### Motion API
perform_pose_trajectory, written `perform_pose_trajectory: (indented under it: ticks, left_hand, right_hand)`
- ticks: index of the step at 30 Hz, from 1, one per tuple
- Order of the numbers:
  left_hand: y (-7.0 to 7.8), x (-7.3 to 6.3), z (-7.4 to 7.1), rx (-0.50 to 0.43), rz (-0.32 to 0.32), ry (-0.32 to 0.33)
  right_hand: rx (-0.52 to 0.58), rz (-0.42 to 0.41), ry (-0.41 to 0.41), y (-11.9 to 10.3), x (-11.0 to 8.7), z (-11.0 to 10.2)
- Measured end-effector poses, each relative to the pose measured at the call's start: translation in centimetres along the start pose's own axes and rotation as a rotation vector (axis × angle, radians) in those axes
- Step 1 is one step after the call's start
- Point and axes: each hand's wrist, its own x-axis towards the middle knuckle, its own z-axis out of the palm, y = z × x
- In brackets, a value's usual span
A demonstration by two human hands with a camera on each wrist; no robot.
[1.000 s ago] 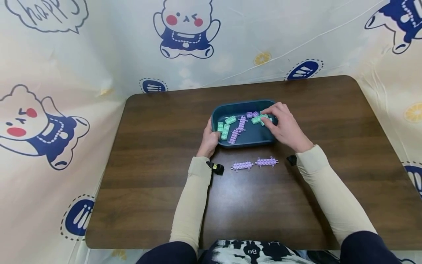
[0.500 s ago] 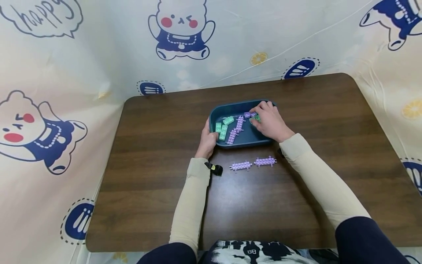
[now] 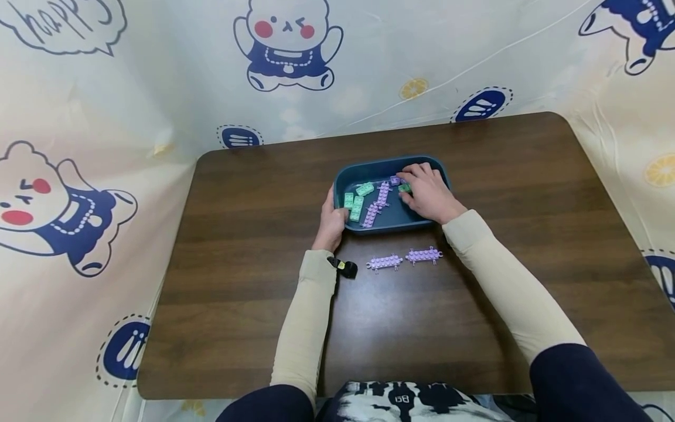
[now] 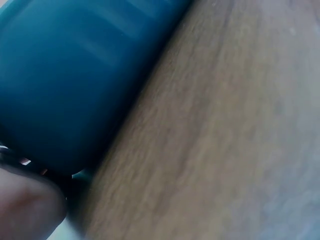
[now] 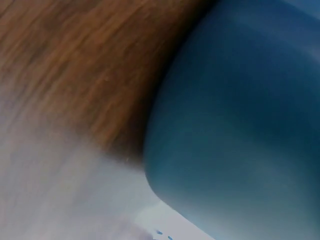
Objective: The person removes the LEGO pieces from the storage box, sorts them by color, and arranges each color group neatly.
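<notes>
A dark teal tray (image 3: 401,223) stands on the table with green and purple toy building bricks inside. My left hand (image 3: 330,225) grips its left end, thumb at the rim. Over the tray's right part, my right hand (image 3: 429,193) pinches a green building brick (image 3: 404,188) between thumb and fingers; the palm hides what lies beneath. Several other green bricks (image 3: 356,208) lie at the tray's left. Purple bricks with small side pegs (image 3: 383,193) form a line in its middle. In the left wrist view, the tray's outer wall (image 4: 75,85) fills the upper left.
Two purple studded pieces with side pegs (image 3: 384,262) lie end to end on the brown table (image 3: 253,305), in front of the tray. A black wrist strap device (image 3: 345,268) sits at the left wrist. A printed cloth (image 3: 184,88) hangs behind the table.
My right hand has moved left inside the tray, and the green brick at its fingertips has shifted left with it. The left hand keeps its hold on the tray.
</notes>
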Motion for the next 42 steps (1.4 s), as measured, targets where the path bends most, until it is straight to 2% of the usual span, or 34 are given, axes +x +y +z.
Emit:
perform_pose_trajectory:
  ticks: [9, 18, 29, 37, 42]
  left_hand:
    - [0.24, 0.30, -0.01, 0.007, -0.015, 0.019]
    - [0.25, 0.30, 0.00, 0.000, -0.038, 0.018]
    - [0.29, 0.19, -0.13, -0.007, -0.046, 0.020]
    - [0.17, 0.15, -0.12, -0.001, -0.053, 0.023]
    - [0.04, 0.11, -0.08, 0.000, -0.067, 0.024]
  right_hand:
    - [-0.021, 0.006, -0.051, -0.20, 0.29, -0.23]
    - [-0.009, 0.011, -0.040, -0.21, 0.09, -0.13]
    - [-0.038, -0.007, -0.070, -0.24, 0.18, -0.02]
    - [-0.017, 0.003, -0.067, -0.20, 0.14, 0.03]
    - [-0.031, -0.037, -0.070, -0.04, 0.17, 0.35]
